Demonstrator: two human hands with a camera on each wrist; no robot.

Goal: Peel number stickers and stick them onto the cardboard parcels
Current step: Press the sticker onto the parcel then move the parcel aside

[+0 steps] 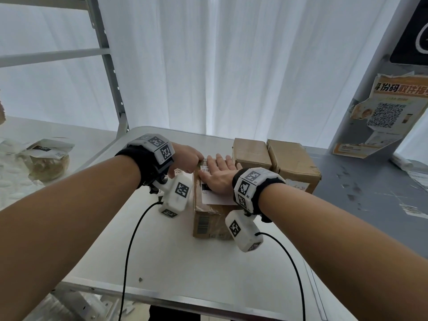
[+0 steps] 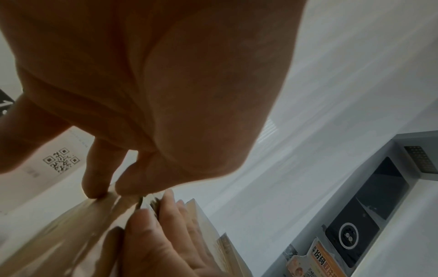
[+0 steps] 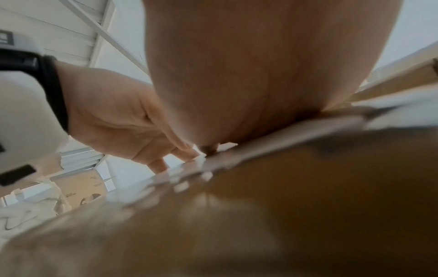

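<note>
A brown cardboard parcel (image 1: 206,218) with a white shipping label (image 1: 216,199) lies mid-table. My right hand (image 1: 214,169) lies flat on its top, fingers straight, palm pressed down, as the right wrist view also shows. My left hand (image 1: 195,159) reaches over the parcel's far left corner. Its fingertips (image 2: 94,191) touch the top edge there, and the thumb stands apart. A white sheet with a QR code (image 2: 60,162) lies on the table under the left hand. I cannot make out a number sticker.
Two more cardboard parcels (image 1: 251,154) (image 1: 294,166) stand side by side behind the right hand. The white table (image 1: 176,262) ends at a metal rim in front. A grey shelf post (image 1: 111,72) rises at back left, and a poster (image 1: 384,117) leans at right.
</note>
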